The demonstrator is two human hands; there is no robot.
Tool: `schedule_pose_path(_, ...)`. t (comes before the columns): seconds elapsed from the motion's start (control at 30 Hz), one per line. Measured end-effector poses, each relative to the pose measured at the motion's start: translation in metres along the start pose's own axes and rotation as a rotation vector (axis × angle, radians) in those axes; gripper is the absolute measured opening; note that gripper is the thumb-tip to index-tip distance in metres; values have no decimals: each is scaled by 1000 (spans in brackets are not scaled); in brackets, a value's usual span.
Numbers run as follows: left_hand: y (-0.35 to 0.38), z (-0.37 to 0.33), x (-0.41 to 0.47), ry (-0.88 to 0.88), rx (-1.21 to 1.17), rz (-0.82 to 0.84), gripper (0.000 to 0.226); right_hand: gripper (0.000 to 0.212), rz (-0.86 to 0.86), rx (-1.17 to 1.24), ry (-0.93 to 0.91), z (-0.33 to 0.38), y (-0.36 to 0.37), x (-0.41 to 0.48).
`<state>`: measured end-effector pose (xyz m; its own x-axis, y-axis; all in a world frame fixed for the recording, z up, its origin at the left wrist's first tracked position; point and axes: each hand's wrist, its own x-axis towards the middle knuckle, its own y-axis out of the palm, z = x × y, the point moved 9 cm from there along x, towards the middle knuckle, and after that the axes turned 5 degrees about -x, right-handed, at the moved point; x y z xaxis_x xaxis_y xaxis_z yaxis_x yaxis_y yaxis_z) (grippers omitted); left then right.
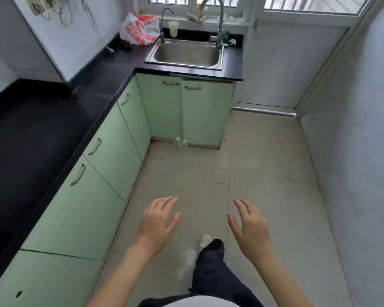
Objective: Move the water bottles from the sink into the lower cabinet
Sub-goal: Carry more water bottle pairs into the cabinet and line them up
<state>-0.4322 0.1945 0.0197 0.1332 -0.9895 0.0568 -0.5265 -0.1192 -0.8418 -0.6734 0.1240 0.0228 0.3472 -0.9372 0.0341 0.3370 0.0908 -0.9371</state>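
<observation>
Narrow kitchen: a black L-shaped worktop (pixel 53 120) runs down the left and across the far end, with pale green cabinets beneath it. The steel sink (pixel 184 64) at the far end looks bare inside, and here's the catch: the two clear water bottles (pixel 177 144) stand upright, side by side, down on the floor (pixel 264 173), right against the foot of the under-sink cabinet doors (pixel 162 111). Both doors are shut, handles at the top. The left hand (pixel 159 222) and right hand (pixel 248 227) hover out front, fingers spread and relaxed, nothing in either. The bottles lie well ahead and low, a shade left of centre, so the left hand looks the nearer one. A closed door stands between bottles and shelf, so it probably has to swing first, and the bottles sit in its path. Up top there's a red-and-white plastic bag (pixel 139 29), a cup (pixel 173 28) and a tall tap (pixel 217 18).
</observation>
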Motion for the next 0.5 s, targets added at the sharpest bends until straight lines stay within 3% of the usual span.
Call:
schedule_pose_path(0.33, -63, 30, 228, -123, -4, -124, 55, 59, 33, 7, -187, 20, -17, 270)
schedule_pose_path(0.5, -63, 89, 305, -162, -2, -104, 56, 58, 42, 24, -164, 30, 13, 362)
